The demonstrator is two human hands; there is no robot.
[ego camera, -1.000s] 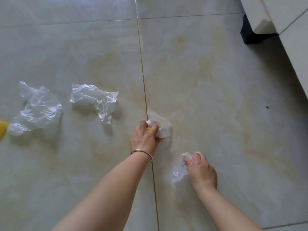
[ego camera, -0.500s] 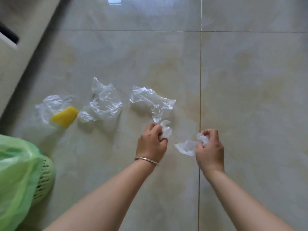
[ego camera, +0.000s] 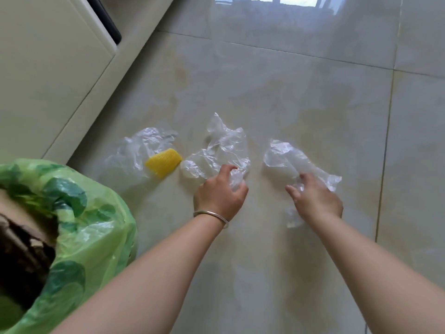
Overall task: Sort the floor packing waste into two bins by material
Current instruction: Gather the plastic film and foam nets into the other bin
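Observation:
Three crumpled clear plastic bags lie in a row on the tiled floor. My left hand (ego camera: 220, 194) grips a small wad of clear film and its curled fingers touch the near edge of the middle bag (ego camera: 216, 148). My right hand (ego camera: 315, 200) holds another clear scrap (ego camera: 292, 219) that hangs under the palm, and its fingers rest on the right bag (ego camera: 286, 156). The left bag (ego camera: 137, 150) lies untouched with a yellow foam net (ego camera: 163, 162) on it. A bin lined with a green bag (ego camera: 91, 227) stands at the lower left, with brown cardboard showing inside.
A cream cabinet (ego camera: 53, 68) with a dark gap runs along the upper left, close behind the left bag. Glossy beige floor tiles (ego camera: 313, 92) stretch away to the top and right, reflecting a window.
Both hands lifted their small plastic scraps off the floor and moved forward onto the larger bags. The view swung left, so the green-lined bin and the cabinet now fill the left side.

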